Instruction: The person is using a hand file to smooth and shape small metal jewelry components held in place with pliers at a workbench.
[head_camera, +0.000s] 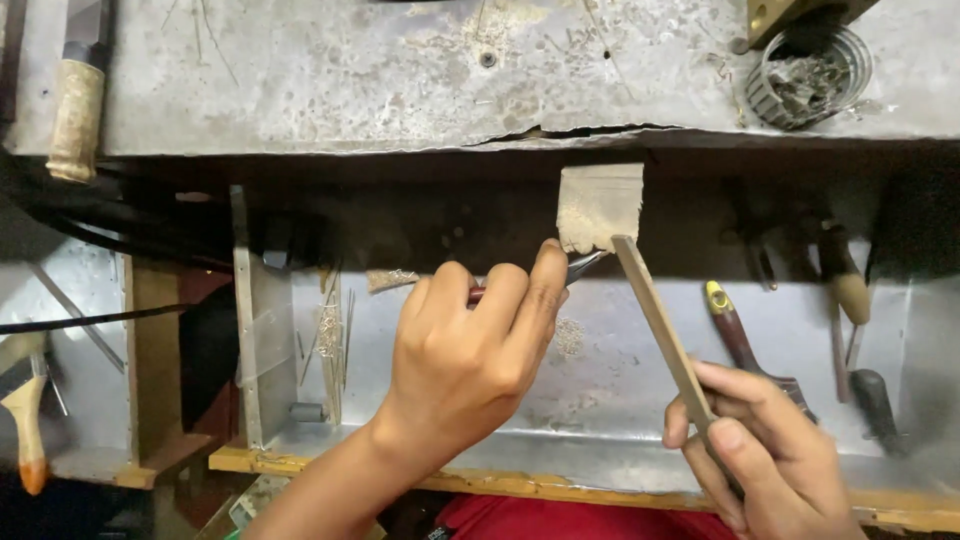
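My left hand (480, 345) is closed around red-handled pliers (583, 266), whose metal jaws point right toward a worn wooden bench peg (600, 205) jutting from the bench edge. What the jaws grip is too small to tell. My right hand (765, 450) grips a long flat metal file (660, 320), held slanted with its tip touching the peg's lower edge beside the plier jaws.
A scratched metal bench top (350, 70) spans the top, with a wooden-handled tool (75, 105) at left and a round metal tin (810, 75) at right. Below lies a metal catch tray (600, 440) holding a brush (735, 335), other handled tools (845, 280) and thin rods (330, 350).
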